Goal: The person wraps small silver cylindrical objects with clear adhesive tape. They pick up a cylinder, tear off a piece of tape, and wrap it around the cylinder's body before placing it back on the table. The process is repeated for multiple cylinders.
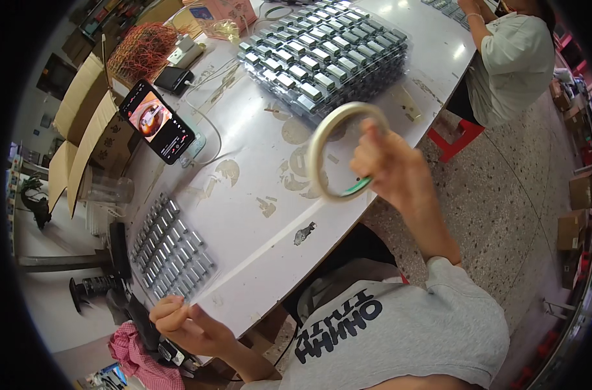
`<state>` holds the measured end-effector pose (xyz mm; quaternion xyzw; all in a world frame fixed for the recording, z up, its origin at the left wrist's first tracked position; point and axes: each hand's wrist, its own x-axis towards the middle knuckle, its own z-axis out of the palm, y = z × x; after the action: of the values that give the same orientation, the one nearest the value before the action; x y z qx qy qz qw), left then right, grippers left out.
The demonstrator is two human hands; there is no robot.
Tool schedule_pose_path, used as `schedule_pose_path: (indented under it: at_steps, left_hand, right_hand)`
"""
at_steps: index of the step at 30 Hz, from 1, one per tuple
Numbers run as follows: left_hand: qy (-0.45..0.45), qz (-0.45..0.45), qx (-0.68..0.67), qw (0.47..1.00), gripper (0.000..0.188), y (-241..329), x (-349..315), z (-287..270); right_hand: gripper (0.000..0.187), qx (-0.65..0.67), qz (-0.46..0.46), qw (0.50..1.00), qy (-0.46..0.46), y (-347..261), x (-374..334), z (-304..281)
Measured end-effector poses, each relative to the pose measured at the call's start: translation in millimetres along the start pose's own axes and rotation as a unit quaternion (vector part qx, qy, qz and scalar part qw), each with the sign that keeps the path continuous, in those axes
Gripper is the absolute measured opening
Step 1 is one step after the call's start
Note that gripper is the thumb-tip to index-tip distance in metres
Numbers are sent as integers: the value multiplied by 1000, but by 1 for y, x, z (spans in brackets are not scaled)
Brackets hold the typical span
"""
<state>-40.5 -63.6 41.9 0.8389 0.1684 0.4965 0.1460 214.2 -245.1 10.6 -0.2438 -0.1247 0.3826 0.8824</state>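
My right hand (396, 166) is raised over the table's near edge, its fingers closed on a roll of tape (316, 153), whitish with a green patch on its inner ring. From the roll a pale, translucent strip of tape (273, 242) stretches down to the left, towards my left hand (192, 328). That hand is closed in a pinch at the strip's far end, by the near corner of a plastic tray (172, 250) holding rows of small silvery metal parts. The exact spot where the fingertips meet the tape is too small to make out.
Stacked trays of similar metal parts (322, 55) stand at the back of the white table (244, 195). A lit phone (156, 122) leans on a stand with cables, beside an open cardboard box (91, 140). Another person (520, 58) sits at the far right, near a red stool (458, 140).
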Motion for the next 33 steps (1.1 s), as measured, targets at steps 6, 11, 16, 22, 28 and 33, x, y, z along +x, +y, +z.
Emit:
schedule_pose_path:
  at_steps: [6,11,16,22,28,33]
  left_hand:
    - [-63,-49,-77,994,16,5,-30,36]
    - [-207,-74,-209,953,13,41,-47,65]
    - [-170,-62,-228,957,9,38,-31,63]
    - [-60,-112,-202,971,14,0,-11,39]
    - [-79,-202,-215,952,14,-28,1,17]
    - [-110,-241,-190,945,17,-51,-1,9]
  right_hand:
    - [19,416,-48,908,-22,-43,-9,14]
    - [22,82,-441,891,69,-43,-7,-6]
    - [32,-517,-721,430,170,-35,18,-12]
    - [23,-557,-394,716,147,-43,-34,-31]
    - [33,-467,13,878,-102,-114,-74,-46]
    - [35,-289,-227,925,-95,-146,-69,-142]
